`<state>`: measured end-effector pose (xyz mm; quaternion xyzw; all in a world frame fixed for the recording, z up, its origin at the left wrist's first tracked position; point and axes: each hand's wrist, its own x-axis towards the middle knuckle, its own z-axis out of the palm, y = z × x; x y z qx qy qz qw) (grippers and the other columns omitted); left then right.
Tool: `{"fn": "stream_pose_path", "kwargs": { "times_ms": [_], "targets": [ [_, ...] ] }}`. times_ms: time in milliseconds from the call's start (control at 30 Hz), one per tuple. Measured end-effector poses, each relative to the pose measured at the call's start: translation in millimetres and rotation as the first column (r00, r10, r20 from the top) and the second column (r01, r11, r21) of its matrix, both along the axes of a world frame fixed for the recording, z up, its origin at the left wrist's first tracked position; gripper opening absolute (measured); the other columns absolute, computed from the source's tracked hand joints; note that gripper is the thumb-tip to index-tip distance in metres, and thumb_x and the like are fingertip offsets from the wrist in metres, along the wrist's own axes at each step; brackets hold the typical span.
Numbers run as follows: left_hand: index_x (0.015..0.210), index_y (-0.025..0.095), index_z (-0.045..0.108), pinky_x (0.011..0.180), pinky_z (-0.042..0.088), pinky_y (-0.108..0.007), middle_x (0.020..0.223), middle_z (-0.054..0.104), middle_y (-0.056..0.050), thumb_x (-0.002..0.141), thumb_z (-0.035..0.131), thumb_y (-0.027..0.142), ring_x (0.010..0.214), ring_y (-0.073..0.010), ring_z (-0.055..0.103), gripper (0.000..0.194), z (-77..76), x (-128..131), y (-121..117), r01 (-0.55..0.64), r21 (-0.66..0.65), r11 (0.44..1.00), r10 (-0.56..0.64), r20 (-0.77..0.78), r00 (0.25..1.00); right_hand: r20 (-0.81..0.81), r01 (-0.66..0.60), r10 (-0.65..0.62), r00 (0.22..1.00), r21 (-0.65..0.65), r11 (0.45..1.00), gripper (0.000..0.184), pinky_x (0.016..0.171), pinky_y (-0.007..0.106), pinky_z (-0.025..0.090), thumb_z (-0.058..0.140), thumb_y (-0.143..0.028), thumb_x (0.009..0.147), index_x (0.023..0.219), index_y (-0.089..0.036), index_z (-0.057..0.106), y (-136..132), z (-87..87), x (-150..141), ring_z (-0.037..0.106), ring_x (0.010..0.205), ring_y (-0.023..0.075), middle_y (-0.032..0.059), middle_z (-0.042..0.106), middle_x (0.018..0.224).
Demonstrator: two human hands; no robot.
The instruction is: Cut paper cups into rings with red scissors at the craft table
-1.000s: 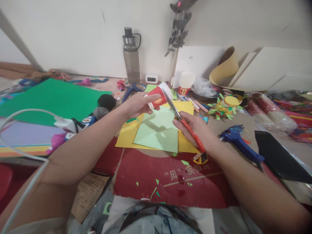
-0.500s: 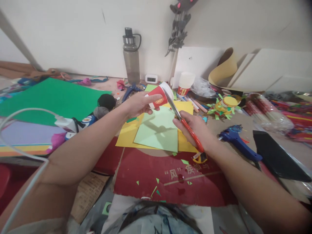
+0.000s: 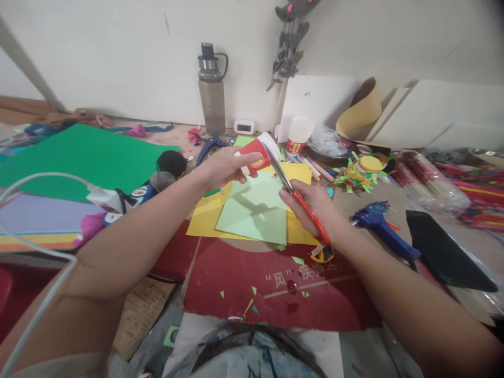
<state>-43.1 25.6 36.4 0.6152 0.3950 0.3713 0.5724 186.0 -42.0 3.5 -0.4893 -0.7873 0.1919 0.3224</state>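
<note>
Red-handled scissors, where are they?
In the head view, the scissors are in the right hand, just right of centre, at the mouth of the paper cup in the left hand.

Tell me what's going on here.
Someone is holding a tilted paper cup in the left hand and scissors in the right hand. The blades are at the cup's rim; how far they have cut isn't clear. Below lies a pale green sheet on a yellow one, and a second cup stands behind.
</note>
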Motion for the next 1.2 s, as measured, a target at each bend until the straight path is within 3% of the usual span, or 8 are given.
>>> {"fn": "stream_pose_path", "kwargs": {
  "times_ms": [367, 533, 767, 1200],
  "targets": [
    [0.098, 0.012, 0.067, 0.054, 0.046, -0.021, 0.094, 0.069, -0.01, 0.08, 0.079, 0.041, 0.076, -0.0127, 0.065, 0.037, -6.5, -6, 8, 0.012, 0.054, 0.998, -0.011, -0.016, 1.0, 0.013, -0.017, 0.017, 1.0, 0.0, 1.0, 0.038, 0.057, 0.027, 0.032, 0.052, -0.049, 0.094, 0.069, -0.023, 0.043, -3, 3.1, 0, 0.042, 0.056, 0.012, -0.0035, 0.043, 0.055],
    [0.099, 0.011, 0.066, 0.055, 0.047, -0.021, 0.095, 0.069, -0.011, 0.079, 0.079, 0.041, 0.079, -0.0146, 0.067, 0.038, -7.8, -8, 10, 0.001, 0.106, 0.994, 0.002, -0.023, 1.0, -0.007, -0.016, 0.016, 1.0, -0.019, 1.0, 0.031, 0.053, 0.026, 0.03, 0.052, -0.046, 0.092, 0.072, -0.023, 0.046, -4, 1.1, -2, 0.038, 0.05, 0.0105, -0.0053, 0.04, 0.054],
    [0.103, 0.013, 0.067, 0.059, 0.049, -0.023, 0.093, 0.071, -0.011, 0.081, 0.075, 0.041, 0.081, -0.0162, 0.068, 0.036, -5.3, -6, 7, -0.039, 0.199, 0.979, 0.071, -0.158, 0.985, -0.043, -0.039, 0.036, 0.998, -0.072, 0.997, 0.028, 0.052, 0.026, 0.031, 0.053, -0.046, 0.093, 0.078, -0.023, 0.048, -2, 0.1, -1, 0.039, 0.053, 0.0115, -0.0045, 0.043, 0.059],
    [0.098, 0.015, 0.067, 0.061, 0.048, -0.023, 0.097, 0.071, -0.011, 0.081, 0.075, 0.045, 0.079, -0.0153, 0.067, 0.035, 2.0, -4, 1, 0.017, 0.129, 0.991, 0.02, -0.285, 0.958, 0.035, 0.018, -0.016, 0.999, -0.032, 0.999, 0.031, 0.056, 0.026, 0.032, 0.052, -0.047, 0.093, 0.073, -0.023, 0.046, -2, 0.9, 0, 0.041, 0.053, 0.0114, -0.0049, 0.044, 0.055]
  ]
}}
